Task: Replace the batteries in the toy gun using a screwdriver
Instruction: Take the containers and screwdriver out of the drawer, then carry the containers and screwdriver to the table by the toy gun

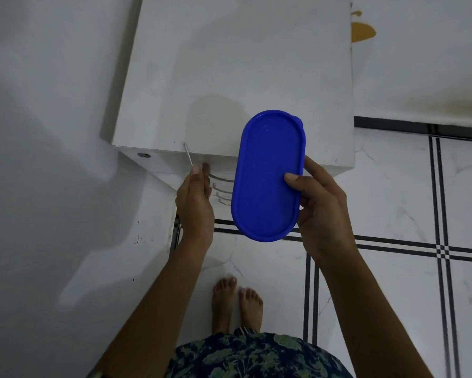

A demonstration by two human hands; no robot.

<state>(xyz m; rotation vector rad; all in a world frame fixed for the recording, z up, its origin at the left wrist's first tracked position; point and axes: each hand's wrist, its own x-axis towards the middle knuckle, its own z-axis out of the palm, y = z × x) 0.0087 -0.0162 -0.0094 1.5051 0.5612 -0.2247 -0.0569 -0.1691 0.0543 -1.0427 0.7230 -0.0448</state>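
1. Here, seen from the head camera looking straight down, a person stands barefoot at the near edge of a white worktop (pixel 229 64), both arms reaching forward.
2. The right hand (pixel 322 211) grips a blue lid (pixel 269 175), oval in shape, with the thumb on top and the fingers underneath. The lid hangs over the worktop's near edge, right of its middle.
3. The left hand (pixel 195 203) is curled, thumb and forefinger pinching a thin metal shaft (pixel 187 154), probably the screwdriver. Its tip points away, over the near edge left of the middle.
4. A clear box (pixel 222 192) with ribbed sides shows between the two hands, just under the lid's left edge. I cannot tell whether the lid sits on it or has been lifted off, nor whether the left hand also supports it.
5. The toy gun and the batteries are not in view; nothing lies on the visible worktop.
6. The step looks like fetching tools or parts from the box. To do it well, set the box down on the worktop away from the edge. Lay the lid beside it rather than juggling it over the floor. Keep the shaft's tip pointed away from the other hand and the bare feet (pixel 237 304) below.
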